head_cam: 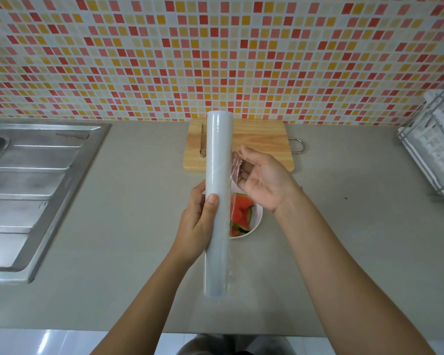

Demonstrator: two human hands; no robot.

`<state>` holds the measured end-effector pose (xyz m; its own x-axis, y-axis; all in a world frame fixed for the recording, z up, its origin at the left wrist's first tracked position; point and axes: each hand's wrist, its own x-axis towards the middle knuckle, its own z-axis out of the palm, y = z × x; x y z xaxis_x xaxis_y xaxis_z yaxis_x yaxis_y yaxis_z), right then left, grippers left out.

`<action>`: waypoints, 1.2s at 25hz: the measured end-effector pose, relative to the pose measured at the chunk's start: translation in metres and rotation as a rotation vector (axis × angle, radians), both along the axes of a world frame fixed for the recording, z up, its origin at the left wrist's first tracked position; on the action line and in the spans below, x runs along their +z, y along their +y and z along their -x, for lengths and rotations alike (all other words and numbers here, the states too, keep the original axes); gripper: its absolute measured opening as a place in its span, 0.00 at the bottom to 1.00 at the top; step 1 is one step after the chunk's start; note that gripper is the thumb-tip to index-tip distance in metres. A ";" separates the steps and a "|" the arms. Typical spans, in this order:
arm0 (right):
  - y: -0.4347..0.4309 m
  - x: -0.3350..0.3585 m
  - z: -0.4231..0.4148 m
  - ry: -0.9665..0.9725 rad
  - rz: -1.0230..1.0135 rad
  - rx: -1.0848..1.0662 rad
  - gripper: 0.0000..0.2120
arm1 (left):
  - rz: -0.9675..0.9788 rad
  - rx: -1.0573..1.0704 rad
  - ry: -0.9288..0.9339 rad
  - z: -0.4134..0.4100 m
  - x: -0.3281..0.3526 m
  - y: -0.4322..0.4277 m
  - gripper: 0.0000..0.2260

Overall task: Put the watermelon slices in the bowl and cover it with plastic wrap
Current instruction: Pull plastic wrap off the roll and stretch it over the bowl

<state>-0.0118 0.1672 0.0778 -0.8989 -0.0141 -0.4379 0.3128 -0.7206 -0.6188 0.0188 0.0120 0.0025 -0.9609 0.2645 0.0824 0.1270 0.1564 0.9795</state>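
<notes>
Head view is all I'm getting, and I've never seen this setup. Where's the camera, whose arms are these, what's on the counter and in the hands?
No machine here: these are a person's two bare hands, filmed by one wide-angle camera worn on the head, looking forward and down. The left hand grips a roll of plastic wrap above the grey counter. The right hand pinches the film's loose edge beside the roll. Under the roll sits a white bowl holding watermelon slices, not yet covered. Behind lie a wooden cutting board with a knife on it, a steel sink at the left and a dish rack at the right.
</notes>
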 end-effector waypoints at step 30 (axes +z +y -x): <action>0.003 0.003 0.005 0.035 -0.001 -0.113 0.08 | 0.128 -0.024 0.050 -0.002 0.010 -0.010 0.17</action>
<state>-0.0171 0.1706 0.0809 -0.9093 0.0888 -0.4066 0.2080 -0.7492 -0.6288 0.0205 0.0022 0.0129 -0.9498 0.2985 0.0941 0.1803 0.2760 0.9441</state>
